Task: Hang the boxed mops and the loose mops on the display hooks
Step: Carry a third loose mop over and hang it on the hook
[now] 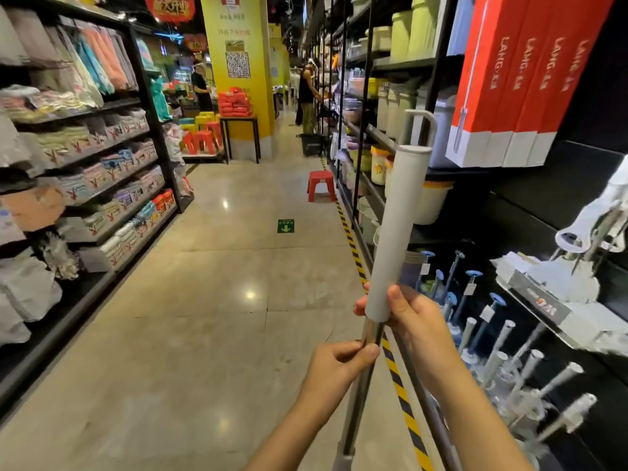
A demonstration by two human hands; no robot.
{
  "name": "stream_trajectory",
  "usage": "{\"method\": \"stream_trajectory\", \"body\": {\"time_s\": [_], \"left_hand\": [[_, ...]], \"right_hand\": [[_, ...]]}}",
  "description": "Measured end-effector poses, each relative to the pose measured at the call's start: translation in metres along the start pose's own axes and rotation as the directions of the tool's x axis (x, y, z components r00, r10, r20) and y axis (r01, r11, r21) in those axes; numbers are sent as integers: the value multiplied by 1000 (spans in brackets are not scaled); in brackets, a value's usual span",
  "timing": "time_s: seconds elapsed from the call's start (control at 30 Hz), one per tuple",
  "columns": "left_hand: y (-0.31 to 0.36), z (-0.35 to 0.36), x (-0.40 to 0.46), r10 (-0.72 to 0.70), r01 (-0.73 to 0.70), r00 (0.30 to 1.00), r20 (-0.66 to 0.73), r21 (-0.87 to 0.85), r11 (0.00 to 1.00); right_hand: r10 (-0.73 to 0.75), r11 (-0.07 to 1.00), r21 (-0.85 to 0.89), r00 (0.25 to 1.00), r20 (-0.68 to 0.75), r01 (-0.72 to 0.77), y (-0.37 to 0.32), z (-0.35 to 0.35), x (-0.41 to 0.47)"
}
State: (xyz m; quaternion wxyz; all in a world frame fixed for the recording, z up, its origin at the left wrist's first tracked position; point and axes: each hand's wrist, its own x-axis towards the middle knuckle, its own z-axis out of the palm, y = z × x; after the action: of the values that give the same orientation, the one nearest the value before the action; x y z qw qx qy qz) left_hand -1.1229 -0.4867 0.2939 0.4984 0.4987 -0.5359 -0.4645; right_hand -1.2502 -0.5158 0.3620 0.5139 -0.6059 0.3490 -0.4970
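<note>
- Fingers of our left hand curl tight and pinch the thin metal shaft of the loose mop, just below its grey foam grip.
- Our right hand wraps the bottom end of that grip, thumb across the front and the other fingers closing round from behind; neither hand has any slack in it.
- We hold the mop upright with a slight lean, out in the aisle. Its hanging loop sits at the very top of the grip, level with the lower ends of the red mop boxes already up on the rack to the mop's right.
- A second slim rod runs down beside the shaft from our right hand; we cannot tell whether it belongs to the same mop.
- We judge this to be the carrying step for one loose mop: lifted and steadied, not yet hung.
- Next we need to swing the mop's top towards the display to its right, find a free hook, and slip the loop over it. Below and right of the mop, the row of chrome pegs juts from the black panel; whether one of those suits this loop we cannot say.
</note>
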Motion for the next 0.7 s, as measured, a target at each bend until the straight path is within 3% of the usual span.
{"method": "stream_trajectory", "body": {"time_s": [0.23, 0.43, 0.7], "left_hand": [[1, 3, 127, 62, -63, 994, 92, 6, 998], [8, 9, 243, 131, -121, 966, 224, -56, 991], [32, 36, 394, 212, -146, 851, 480, -171, 974]], "right_hand": [[-7, 1000, 6, 995, -102, 8, 6, -33, 101], [-22, 999, 27, 961, -275, 30, 15, -62, 195], [-138, 989, -116, 835, -533, 90, 1, -108, 306]]}}
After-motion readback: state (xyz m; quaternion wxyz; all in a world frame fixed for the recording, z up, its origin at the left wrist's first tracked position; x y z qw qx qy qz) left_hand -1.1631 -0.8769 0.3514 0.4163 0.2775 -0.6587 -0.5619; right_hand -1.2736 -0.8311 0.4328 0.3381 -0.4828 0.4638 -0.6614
